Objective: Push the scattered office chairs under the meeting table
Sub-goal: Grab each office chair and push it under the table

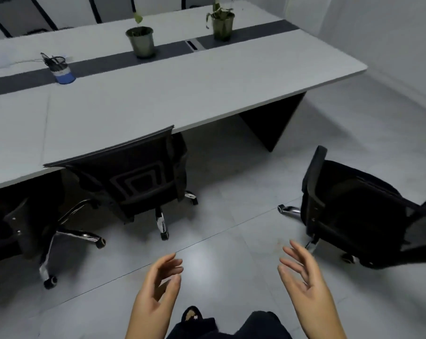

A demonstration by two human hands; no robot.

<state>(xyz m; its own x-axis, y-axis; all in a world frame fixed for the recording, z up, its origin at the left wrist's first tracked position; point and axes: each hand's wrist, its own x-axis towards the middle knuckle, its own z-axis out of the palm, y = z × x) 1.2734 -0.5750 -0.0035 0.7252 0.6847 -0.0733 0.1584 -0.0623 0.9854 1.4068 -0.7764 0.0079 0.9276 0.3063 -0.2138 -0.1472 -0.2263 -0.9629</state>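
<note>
A long white meeting table (207, 94) with a dark centre strip fills the upper view. One black mesh office chair (133, 177) stands tucked against the table's near edge, its back toward me. A second black chair (358, 211) stands out on the floor at the right, turned sideways and apart from the table. A third chair (14, 231) shows partly at the left edge, under the table's edge. My left hand (158, 289) and my right hand (304, 282) hover low in front of me, fingers spread, holding nothing and touching no chair.
On the table stand two potted plants (141, 41) (222, 23) and a blue pen holder (60, 69). The table's dark leg panel (275, 121) stands near the right end. Grey tiled floor (231, 192) lies between the chairs. White walls close the room's right side.
</note>
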